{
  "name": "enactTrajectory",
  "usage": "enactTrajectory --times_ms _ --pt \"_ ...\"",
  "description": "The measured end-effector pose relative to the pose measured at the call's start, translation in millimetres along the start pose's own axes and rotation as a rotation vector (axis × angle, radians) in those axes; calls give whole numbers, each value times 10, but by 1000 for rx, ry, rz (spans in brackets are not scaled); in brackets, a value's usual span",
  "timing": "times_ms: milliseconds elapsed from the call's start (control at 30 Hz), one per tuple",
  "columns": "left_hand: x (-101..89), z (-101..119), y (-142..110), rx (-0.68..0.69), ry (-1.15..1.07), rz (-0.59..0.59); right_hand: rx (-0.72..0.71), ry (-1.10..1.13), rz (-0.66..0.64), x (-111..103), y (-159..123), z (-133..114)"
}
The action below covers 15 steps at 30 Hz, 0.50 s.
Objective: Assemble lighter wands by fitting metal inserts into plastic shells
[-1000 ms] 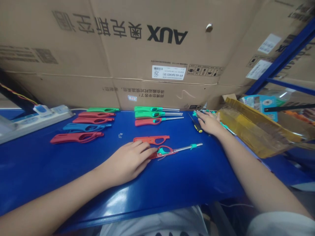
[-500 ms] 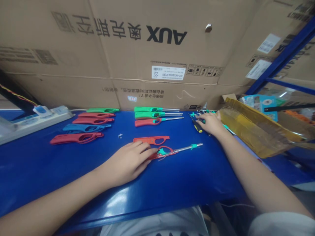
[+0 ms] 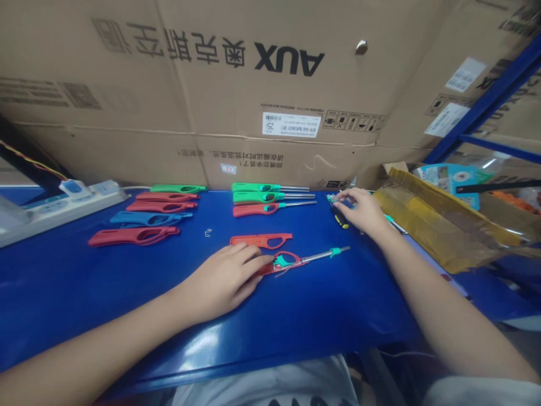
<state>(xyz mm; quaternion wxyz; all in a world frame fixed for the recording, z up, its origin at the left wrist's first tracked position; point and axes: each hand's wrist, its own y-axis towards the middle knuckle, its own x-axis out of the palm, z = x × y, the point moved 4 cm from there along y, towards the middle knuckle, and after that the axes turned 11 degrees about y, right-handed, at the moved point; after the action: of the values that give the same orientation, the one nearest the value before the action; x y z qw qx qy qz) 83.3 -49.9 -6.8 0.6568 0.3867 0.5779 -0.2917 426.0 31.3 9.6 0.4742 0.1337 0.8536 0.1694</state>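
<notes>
My left hand [image 3: 226, 276] lies curled over the handle end of an opened red stick lighter [image 3: 291, 261]. A teal trigger, a thin wire and a metal tube with a teal clip show in that lighter. Just beyond it rests an orange-red handle half [image 3: 262, 241]. At the back right, my right hand [image 3: 359, 210] reaches over small teal and metal parts [image 3: 332, 198], thumb and fingertips drawn together. What they pinch is too small to make out. A black-and-yellow screwdriver [image 3: 340, 219] lies under this hand, partly hidden by it.
Green and red lighters [image 3: 256, 197] with metal tubes lie at the back. Several handle shells [image 3: 135, 237] are lined up at left, near a white power strip [image 3: 63, 208]. A yellow-taped box [image 3: 435, 225] borders the right side; a cardboard wall [image 3: 190, 113] rises behind.
My right hand has lifted slightly off the small parts and its fingers have drawn together. The left hand keeps its place on the lighter. The view has shifted a little.
</notes>
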Motion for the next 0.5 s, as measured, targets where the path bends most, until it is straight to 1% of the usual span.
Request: enactTrajectory --times_ms 67,100,167,233,300,400,500 --pt "6 12 -1 -33 -68 25 -46 96 -38 82 -106 -272" --pt "9 15 -3 -61 -114 47 -70 167 -79 143 -181 -426" --pt "18 17 -6 -135 -227 107 -127 482 -206 286 -369 -757" --pt "31 21 -3 -206 -378 177 -177 654 -328 416 -576 -1056" --pt "41 41 12 -232 -571 244 -213 778 -413 508 -752 -1271" --pt "67 77 46 -253 -858 278 -265 871 -451 568 -895 -1415" --pt "109 81 64 -356 -1102 267 -265 879 -461 583 -917 -1414"
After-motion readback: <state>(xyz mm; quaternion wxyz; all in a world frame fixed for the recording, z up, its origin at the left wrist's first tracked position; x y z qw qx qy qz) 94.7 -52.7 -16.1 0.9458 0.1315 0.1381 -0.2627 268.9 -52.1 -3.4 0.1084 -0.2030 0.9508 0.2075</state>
